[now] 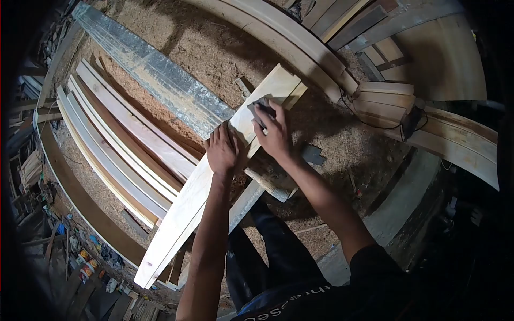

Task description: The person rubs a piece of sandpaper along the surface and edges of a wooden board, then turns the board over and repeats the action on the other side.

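Note:
A long pale wooden board (pixel 184 206) lies diagonally in front of me, its narrow edge facing me. My left hand (pixel 222 150) lies on the board near its middle, fingers stretched over the surface. Further up the board, my right hand (pixel 276 131) has its fingers around a dark grey piece of what looks like sandpaper (pixel 261 104), pressed onto the wood near the far end. Part of that piece is hidden under the fingers. A worn, dusty beam (pixel 155 69) meets the board beside my left hand.
Several planks (pixel 128 115) lie side by side at the left on sawdust-covered ground (pixel 203 40). More long boards (pixel 278 37) and short wooden pieces (pixel 385 99) with a dark cable are at the upper right. A dark scrap (pixel 312 154) and a wooden stub (pixel 267 184) lie near my right forearm.

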A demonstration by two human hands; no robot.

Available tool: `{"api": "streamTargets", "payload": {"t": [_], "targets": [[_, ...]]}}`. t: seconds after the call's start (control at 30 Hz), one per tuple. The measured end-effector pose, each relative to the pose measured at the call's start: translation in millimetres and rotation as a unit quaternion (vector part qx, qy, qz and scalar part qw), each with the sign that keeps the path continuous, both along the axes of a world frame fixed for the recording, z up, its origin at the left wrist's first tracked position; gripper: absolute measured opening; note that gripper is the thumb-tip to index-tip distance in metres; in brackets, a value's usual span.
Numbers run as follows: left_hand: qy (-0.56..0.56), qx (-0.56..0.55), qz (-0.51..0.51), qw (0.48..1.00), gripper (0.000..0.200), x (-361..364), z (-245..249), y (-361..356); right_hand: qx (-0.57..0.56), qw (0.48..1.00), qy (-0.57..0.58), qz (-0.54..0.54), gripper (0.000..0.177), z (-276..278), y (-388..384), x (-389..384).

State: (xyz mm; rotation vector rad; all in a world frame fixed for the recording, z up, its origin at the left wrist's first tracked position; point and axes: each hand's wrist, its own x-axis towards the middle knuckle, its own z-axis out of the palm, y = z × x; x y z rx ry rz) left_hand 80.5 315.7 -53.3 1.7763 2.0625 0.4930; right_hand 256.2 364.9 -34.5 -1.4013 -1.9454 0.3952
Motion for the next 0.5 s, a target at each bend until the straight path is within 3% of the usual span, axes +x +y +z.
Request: {"api": "streamTargets", "payload": {"t": [0.27, 0.37, 0.5], "targets": [[0.024, 0.015, -0.001, 1.000, 0.047, 0, -3, 0, 0.035, 0.996, 0.022, -0.082, 0.042, -8, 64, 18], [0.008, 0.007, 0.001, 1.000, 0.047, 0, 1, 0, 0.017, 0.997, -0.001, -0.071, 0.043, -3, 33, 4], [-0.013, -0.008, 0.010, 1.000, 0.045, 0, 7, 3, -0.015, 0.999, -0.008, 0.031, 0.047, -2, -19, -14]]}}
